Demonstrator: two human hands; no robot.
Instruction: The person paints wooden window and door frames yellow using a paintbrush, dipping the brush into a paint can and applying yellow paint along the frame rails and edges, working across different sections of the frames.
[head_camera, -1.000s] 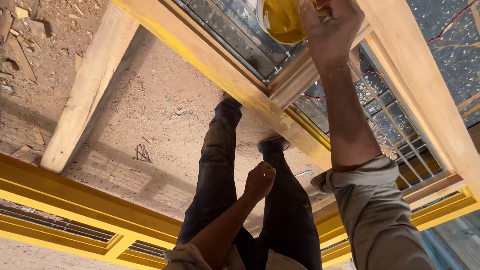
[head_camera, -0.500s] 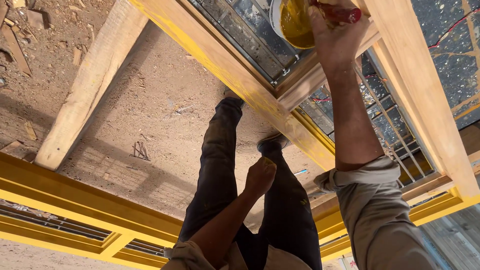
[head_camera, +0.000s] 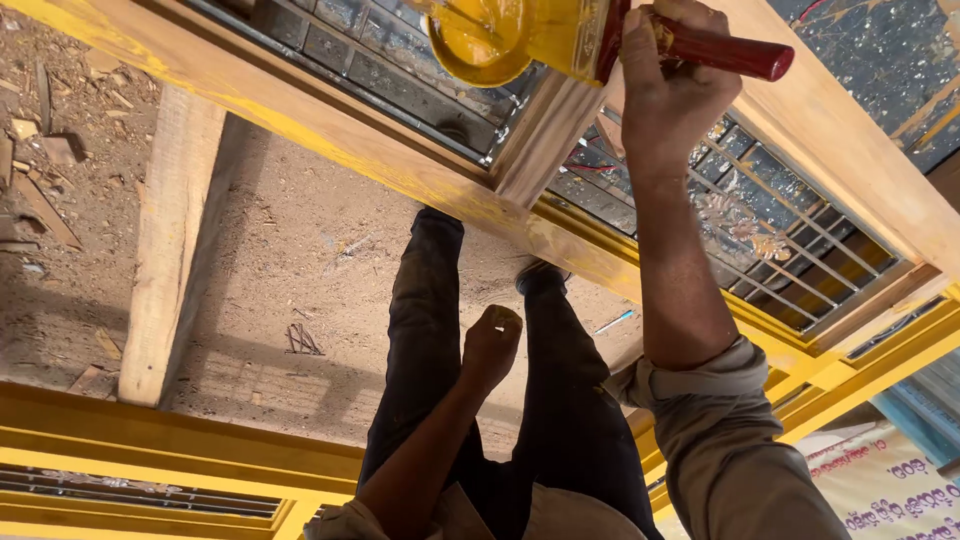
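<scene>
Paintbrush (head_camera: 715, 48): red glossy handle, sticking out toward 3 o'clock from the fist; bristle end hidden behind the yellow container, so bristles not visible.
Brush position: at 12 o'clock of the view, near the top edge, just above the bare wooden frame.
Right hand (head_camera: 672, 90): fist wrapped tight round the red handle, knuckles toward the camera, forearm running down toward 5 o'clock into a rolled grey-brown sleeve (head_camera: 735, 440).
Yellow container (head_camera: 510, 38): round, open-mouthed, coated with wet yellow paint inside and out; touching or just beside the brush hand, at its 9 o'clock; whether held by the same hand cannot be told.
Left hand (head_camera: 492, 342): loosely curled into an empty fist, holding nothing, hanging in front of the dark trousers (head_camera: 430, 330) at the centre of the view.
Wooden frame (head_camera: 830, 130): pale raw timber rails around patterned glass with a metal grille (head_camera: 770, 230); yellow paint streaked along the lower rail running from 10 o'clock to 4 o'clock.
Painted frame (head_camera: 150, 440): fully yellow, lying across 7 to 8 o'clock.
Loose plank (head_camera: 170, 250): unpainted, on dusty ground at 9 o'clock, wood chips beside it.
</scene>
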